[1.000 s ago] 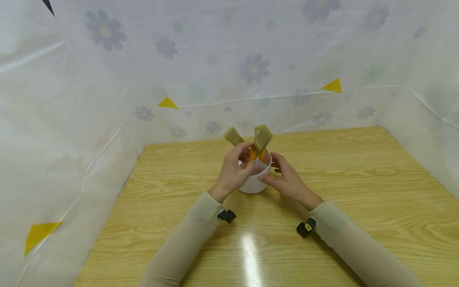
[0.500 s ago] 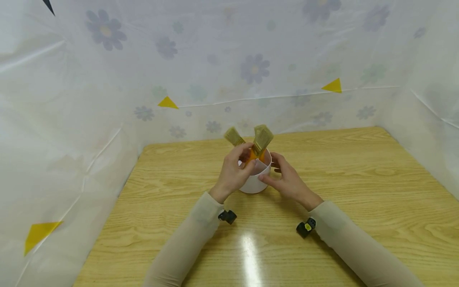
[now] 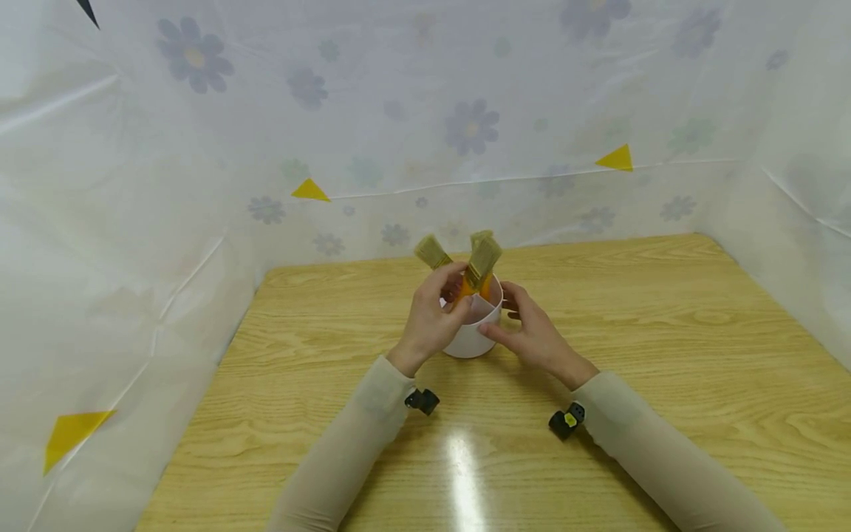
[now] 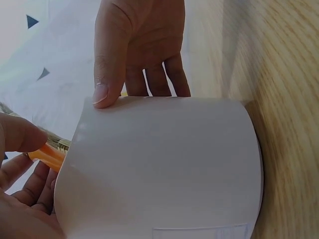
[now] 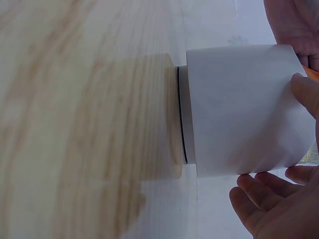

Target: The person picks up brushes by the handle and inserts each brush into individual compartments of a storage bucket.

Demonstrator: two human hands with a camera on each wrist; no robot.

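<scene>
A white round holder (image 3: 469, 338) with inner partitions stands mid-table. Several paint brushes with orange handles stand in it, bristles up. My left hand (image 3: 457, 297) pinches the orange handle (image 4: 47, 155) of the brush (image 3: 483, 260) that leans right. Another brush (image 3: 433, 252) leans left behind that hand. My right hand (image 3: 500, 319) grips the holder from the right, thumb (image 4: 102, 92) on the near rim and fingers curved around the far side. In the right wrist view the holder (image 5: 239, 109) fills the middle, with my thumb (image 5: 305, 89) on its wall.
The wooden table (image 3: 665, 332) is walled on three sides by translucent floral plastic sheeting (image 3: 465, 125). Small black wrist cameras (image 3: 421, 400) hang under both sleeves. A glare patch lies on the table near the front.
The brush in my left hand has turned slightly, so its bristles look narrower, and a further brush tip shows behind it. Both hands and the holder stay in place.
</scene>
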